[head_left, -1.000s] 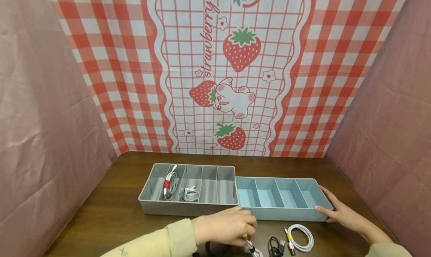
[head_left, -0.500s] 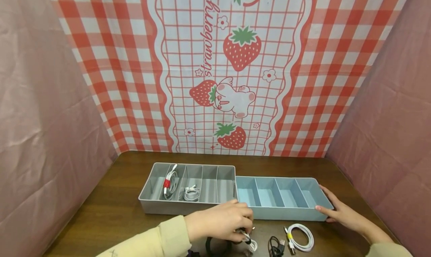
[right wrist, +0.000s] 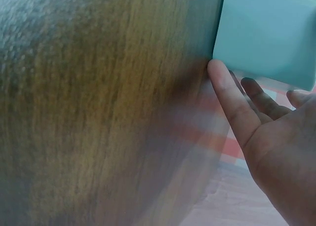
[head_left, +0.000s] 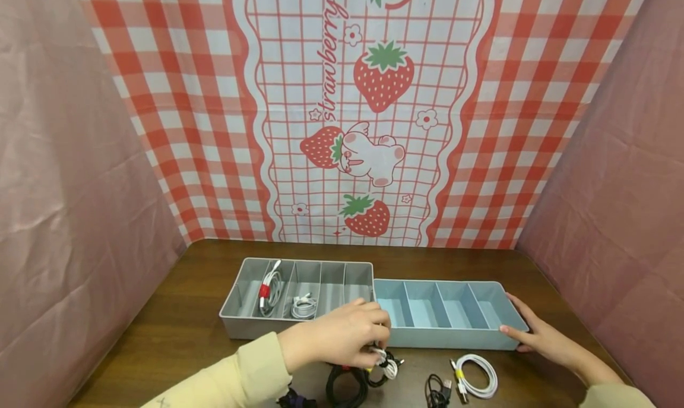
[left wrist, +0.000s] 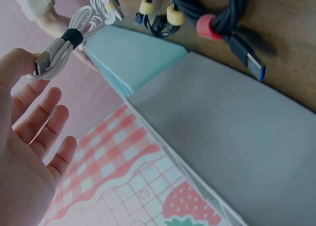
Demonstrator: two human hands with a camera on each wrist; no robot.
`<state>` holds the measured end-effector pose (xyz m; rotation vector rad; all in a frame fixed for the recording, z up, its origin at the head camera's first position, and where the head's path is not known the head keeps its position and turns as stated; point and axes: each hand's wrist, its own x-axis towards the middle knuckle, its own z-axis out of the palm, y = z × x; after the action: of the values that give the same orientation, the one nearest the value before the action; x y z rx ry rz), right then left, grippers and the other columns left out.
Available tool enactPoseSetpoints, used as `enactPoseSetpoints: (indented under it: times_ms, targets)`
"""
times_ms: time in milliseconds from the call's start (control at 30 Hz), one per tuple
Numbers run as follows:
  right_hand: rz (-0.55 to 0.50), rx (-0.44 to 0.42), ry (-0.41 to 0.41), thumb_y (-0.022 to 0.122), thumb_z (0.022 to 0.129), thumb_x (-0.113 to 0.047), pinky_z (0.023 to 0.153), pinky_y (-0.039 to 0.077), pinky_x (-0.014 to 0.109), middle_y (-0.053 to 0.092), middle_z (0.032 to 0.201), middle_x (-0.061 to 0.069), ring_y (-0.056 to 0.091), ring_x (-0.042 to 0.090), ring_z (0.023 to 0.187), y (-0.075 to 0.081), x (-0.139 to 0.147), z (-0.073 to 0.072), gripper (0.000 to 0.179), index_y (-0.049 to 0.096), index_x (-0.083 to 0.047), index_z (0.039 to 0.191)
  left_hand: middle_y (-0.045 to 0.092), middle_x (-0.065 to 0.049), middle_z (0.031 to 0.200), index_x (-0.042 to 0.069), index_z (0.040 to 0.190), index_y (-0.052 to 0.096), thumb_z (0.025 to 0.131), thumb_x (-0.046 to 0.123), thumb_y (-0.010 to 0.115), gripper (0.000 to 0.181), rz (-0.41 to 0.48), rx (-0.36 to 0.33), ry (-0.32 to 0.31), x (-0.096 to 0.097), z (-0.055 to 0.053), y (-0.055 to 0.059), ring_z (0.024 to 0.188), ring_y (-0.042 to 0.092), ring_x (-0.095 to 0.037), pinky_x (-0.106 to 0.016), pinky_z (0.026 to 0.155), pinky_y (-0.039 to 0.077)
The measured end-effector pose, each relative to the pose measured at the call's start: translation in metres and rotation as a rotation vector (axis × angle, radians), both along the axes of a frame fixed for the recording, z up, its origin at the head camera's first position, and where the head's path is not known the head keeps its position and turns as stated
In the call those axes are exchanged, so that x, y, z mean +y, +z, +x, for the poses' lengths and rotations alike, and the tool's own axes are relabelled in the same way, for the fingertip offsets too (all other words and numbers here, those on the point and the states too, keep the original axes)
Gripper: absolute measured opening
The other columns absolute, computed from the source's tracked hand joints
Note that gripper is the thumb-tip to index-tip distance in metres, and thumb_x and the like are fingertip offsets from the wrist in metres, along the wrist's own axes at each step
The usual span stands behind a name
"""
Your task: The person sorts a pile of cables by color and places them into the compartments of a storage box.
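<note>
My left hand (head_left: 342, 335) pinches a coiled white USB cable (left wrist: 58, 58) between thumb and fingertips, just in front of the boxes. A black tie (left wrist: 72, 37) binds the coil, and its metal plug points back toward the thumb. My right hand (head_left: 547, 341) rests at the right end of the light blue divided box (head_left: 449, 339), fingers extended, thumb at the front corner. To the left, against the blue box, stands a grey divided box (head_left: 294, 329). It holds a white cable with a red tie (head_left: 265, 291) and a small white coiled cable (head_left: 304, 307).
On the wooden table (head_left: 160, 337) lie a white cable with a yellow tie (head_left: 480, 377), a small black USB cable (head_left: 439, 393) and a black cable with a red tie (left wrist: 210, 27). A dark purplish bundle (head_left: 295, 398) lies at the front edge. Pink cloth (head_left: 69, 188) hangs at the sides.
My left hand has lifted the white cable and moved up and left toward the boxes, uncovering black cables beneath. The right hand and both boxes stay in place.
</note>
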<state>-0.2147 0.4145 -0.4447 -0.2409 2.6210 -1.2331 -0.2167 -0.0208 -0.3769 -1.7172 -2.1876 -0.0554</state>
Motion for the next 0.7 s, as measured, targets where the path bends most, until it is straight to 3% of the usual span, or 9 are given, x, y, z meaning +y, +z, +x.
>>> enactPoseSetpoints:
  times_ms: [267,500,700]
  targets:
    - [0.003,0.001,-0.005,0.054,0.096,-0.020,0.068,0.053,0.037,0.003,0.143,0.040,0.045,0.050,0.111,-0.003,0.001,0.000,0.084,-0.008,-0.004,0.149,0.055,0.012,0.096,0.028,0.085,0.064,0.080,0.035,0.067,0.009,0.016,-0.020,0.046,-0.007,-0.004,0.012,0.091,0.047,-0.005,-0.021,0.077,0.035]
    - [0.001,0.018,-0.003,0.054,0.096,-0.019,0.068,0.053,0.037,0.002,0.143,0.041,0.044,0.050,0.111,-0.002,0.001,-0.001,0.084,-0.008,-0.005,0.150,0.055,0.010,0.099,0.026,0.087,0.063,0.082,0.031,0.066,0.007,0.065,-0.069,0.072,-0.015,-0.011,0.023,0.093,0.047,-0.007,-0.023,0.074,0.034]
    - [0.005,0.018,-0.008,0.054,0.095,-0.020,0.068,0.053,0.037,0.003,0.142,0.042,0.045,0.050,0.110,-0.002,0.000,0.000,0.084,-0.008,-0.005,0.150,0.056,0.010,0.098,0.026,0.084,0.062,0.082,0.030,0.066,0.006,0.116,-0.054,0.106,-0.022,-0.017,0.029,0.090,0.047,-0.007,-0.024,0.076,0.036]
